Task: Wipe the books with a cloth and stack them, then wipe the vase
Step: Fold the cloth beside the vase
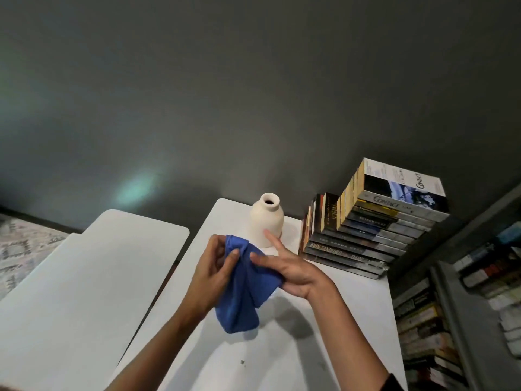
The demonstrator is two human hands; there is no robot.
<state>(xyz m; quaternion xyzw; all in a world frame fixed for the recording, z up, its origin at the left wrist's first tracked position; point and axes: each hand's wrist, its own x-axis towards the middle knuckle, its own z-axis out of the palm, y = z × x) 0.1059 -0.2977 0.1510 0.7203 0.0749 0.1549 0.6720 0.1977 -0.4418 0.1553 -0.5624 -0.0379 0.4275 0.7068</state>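
A blue cloth (248,289) hangs bunched between both hands above the white table (282,348). My left hand (214,272) pinches its upper left part. My right hand (293,270) holds its right side against the palm, with the index finger stretched toward the vase. The cream vase (266,218) stands upright just behind the hands, apart from the cloth. A tall stack of books (375,224) lies at the table's far right corner, with a few more books upright behind its left side.
A second white table (84,292) stands to the left across a narrow dark gap. A grey shelf full of books (456,320) runs along the right. A dark wall rises behind the tables and a patterned rug (25,246) shows at far left.
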